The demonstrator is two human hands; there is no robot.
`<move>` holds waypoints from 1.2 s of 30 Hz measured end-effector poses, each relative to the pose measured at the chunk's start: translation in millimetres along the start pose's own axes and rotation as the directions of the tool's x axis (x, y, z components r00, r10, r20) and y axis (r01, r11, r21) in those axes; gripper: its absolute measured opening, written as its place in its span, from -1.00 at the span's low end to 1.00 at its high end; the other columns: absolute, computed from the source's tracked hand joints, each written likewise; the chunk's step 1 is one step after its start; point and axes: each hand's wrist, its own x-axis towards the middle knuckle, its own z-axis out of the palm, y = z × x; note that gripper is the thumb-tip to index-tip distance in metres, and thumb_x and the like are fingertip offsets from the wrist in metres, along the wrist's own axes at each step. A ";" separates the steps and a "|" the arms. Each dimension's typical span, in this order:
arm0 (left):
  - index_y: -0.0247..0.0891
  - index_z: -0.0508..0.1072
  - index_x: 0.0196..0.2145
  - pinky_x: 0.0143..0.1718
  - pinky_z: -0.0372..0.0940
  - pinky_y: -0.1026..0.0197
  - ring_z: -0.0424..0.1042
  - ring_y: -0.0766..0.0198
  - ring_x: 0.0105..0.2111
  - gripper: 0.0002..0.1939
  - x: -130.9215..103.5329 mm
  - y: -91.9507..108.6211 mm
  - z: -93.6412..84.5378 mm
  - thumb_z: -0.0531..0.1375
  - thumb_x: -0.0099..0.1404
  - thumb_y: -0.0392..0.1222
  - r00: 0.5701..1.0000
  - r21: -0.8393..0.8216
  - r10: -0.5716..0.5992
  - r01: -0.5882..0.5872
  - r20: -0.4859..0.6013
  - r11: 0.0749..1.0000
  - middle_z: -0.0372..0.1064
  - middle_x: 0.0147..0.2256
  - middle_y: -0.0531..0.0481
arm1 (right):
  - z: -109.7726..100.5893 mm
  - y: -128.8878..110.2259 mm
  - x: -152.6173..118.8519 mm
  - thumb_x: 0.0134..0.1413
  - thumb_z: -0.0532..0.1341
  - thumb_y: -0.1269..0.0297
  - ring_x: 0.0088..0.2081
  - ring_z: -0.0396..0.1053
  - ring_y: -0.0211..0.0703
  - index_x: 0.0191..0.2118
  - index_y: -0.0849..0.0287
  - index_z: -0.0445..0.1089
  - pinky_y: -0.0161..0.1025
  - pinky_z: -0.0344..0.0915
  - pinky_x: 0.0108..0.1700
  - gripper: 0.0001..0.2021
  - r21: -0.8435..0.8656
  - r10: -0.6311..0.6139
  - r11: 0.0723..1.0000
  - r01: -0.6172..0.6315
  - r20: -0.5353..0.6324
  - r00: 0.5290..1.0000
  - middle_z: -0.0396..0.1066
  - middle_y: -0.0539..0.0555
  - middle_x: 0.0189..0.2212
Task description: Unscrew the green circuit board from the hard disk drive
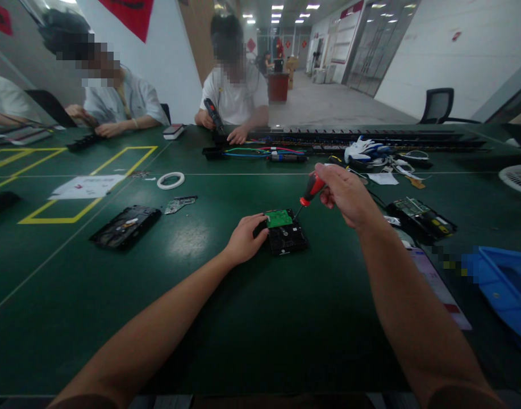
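"Head view: where is the case (287, 240) lying?"

"It's lying flat on the table (226, 318), between the two hands, with the green board (279, 218) facing up on its far part."

"And what are the hands doing?"

"The left hand (247, 238) is curving half closed, its fingers and thumb touching the left edge. Whether it's pinching or only bracing, I can't tell. The right hand (343, 190) is closing round the red and black handle of the driver (312, 187), and the shaft is slanting down towards the case's far right side. I can't make out whether the tip is touching."

"How is the case likely to be handling?"

"I'm judging by looks: stiff, compact, fairly light, easily managed with one hand. The smooth black faces are probably giving little grip, and the table is looking slick too, so a sideways push could be sending it sliding."

"Anything fragile?"

"The board, I'm guessing. Its small parts are lying exposed, so I'd be keeping pressure off them."

"So where should one be gripping?"

"By the black side edges, low down, fingers on one side and thumb on the other. As for the driver, its thick handle is offering the best hold; the thin shaft isn't."
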 end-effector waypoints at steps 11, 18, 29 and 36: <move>-0.18 0.49 0.29 0.39 0.31 -0.22 0.40 -0.04 0.32 -0.57 0.7 -0.3 1.1 0.23 0.52 -0.14 1.000 0.011 0.003 -0.003 -0.011 1.000 0.46 0.28 -0.20 | 4.7 -6.8 -3.7 0.32 0.31 -0.19 -0.54 0.25 -0.31 -0.39 0.08 0.43 -0.26 0.11 -0.55 -0.56 -0.073 -0.067 0.995 0.068 0.006 0.998 0.41 -0.01 -0.51; -0.19 0.48 0.30 0.37 0.32 -0.23 0.39 -0.06 0.33 -0.56 0.2 0.0 0.8 0.23 0.52 -0.14 1.000 0.010 0.012 -0.012 -0.011 1.000 0.46 0.28 -0.21 | 6.5 -6.7 -4.0 0.29 0.33 -0.20 -0.55 0.29 -0.33 -0.27 0.10 0.46 -0.30 0.05 -0.61 -0.58 0.065 0.016 0.998 -0.017 0.011 1.000 0.55 0.06 -0.39; -0.19 0.47 0.31 0.38 0.31 -0.23 0.39 -0.05 0.32 -0.55 -0.2 -2.5 1.7 0.24 0.52 -0.14 1.000 -0.005 0.011 -0.011 -0.011 1.000 0.45 0.29 -0.21 | 6.2 -5.9 -0.6 0.32 0.26 -0.23 -0.52 0.43 -0.25 -0.24 0.11 0.45 -0.29 0.25 -0.59 -0.55 0.207 0.088 0.974 -0.097 0.051 0.995 0.55 0.11 -0.33; -0.16 0.47 0.31 0.37 0.32 -0.25 0.39 -0.06 0.32 -0.54 -0.2 -2.8 2.1 0.24 0.51 -0.15 1.000 0.002 0.014 -0.014 -0.017 1.000 0.45 0.29 -0.19 | -1.2 -9.6 -3.7 0.33 0.29 -0.15 -0.55 0.39 -0.30 -0.16 0.10 0.51 -0.30 0.17 -0.59 -0.62 0.046 0.067 0.997 -0.067 0.003 0.998 0.61 0.12 -0.23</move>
